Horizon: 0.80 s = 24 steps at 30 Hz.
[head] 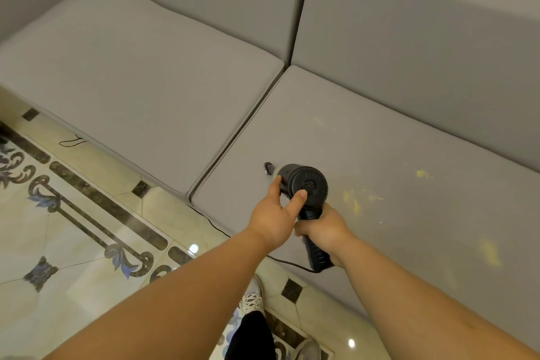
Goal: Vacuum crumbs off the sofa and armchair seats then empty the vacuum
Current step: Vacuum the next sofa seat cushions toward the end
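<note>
A black handheld vacuum [304,184] points down at the right seat cushion [380,155] of the grey sofa. My right hand [324,226] grips its handle. My left hand [276,216] holds the round motor body, thumb on the rear cap and fingers round its left side. The nozzle tip [268,168] touches the cushion near its left edge. Yellow crumbs [355,202] lie scattered on the cushion to the right of the vacuum, with more crumbs [489,251] further right.
The left seat cushion [131,76] shows no crumbs. A black cord [216,225] runs from the handle along the sofa's front edge over the patterned tile floor [73,228]. My shoe [252,298] stands close to the sofa base.
</note>
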Tool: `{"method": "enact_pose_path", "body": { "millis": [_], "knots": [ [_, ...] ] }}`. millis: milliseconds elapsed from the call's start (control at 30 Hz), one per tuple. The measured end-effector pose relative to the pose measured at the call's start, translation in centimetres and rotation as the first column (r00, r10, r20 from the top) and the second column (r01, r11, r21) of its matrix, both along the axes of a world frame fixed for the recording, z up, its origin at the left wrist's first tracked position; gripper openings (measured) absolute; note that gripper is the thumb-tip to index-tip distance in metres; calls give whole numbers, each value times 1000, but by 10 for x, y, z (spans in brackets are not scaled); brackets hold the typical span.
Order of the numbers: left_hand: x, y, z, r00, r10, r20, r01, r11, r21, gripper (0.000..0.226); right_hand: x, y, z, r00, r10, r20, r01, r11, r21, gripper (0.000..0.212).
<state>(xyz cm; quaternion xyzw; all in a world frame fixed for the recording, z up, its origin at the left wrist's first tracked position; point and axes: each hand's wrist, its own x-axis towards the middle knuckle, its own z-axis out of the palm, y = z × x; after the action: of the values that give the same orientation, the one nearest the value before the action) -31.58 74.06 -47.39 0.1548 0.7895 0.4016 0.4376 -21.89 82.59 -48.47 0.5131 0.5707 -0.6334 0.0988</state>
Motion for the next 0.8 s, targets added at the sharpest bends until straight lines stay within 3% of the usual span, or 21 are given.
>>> {"method": "enact_pose_path", "body": {
  "millis": [200,533,800],
  "knots": [
    [0,2,-13,998,-56,41,58,998,-36,77,4,0,-17,998,-1,56,2,1000,-21,45],
    [79,33,4,978,-144,152,149,989,-23,79,91,22,1,987,-46,152,46,999,5,42],
    [98,44,21,982,-126,141,126,992,14,75,110,29,18,990,-88,107,84,995,46,43]
  ]
}}
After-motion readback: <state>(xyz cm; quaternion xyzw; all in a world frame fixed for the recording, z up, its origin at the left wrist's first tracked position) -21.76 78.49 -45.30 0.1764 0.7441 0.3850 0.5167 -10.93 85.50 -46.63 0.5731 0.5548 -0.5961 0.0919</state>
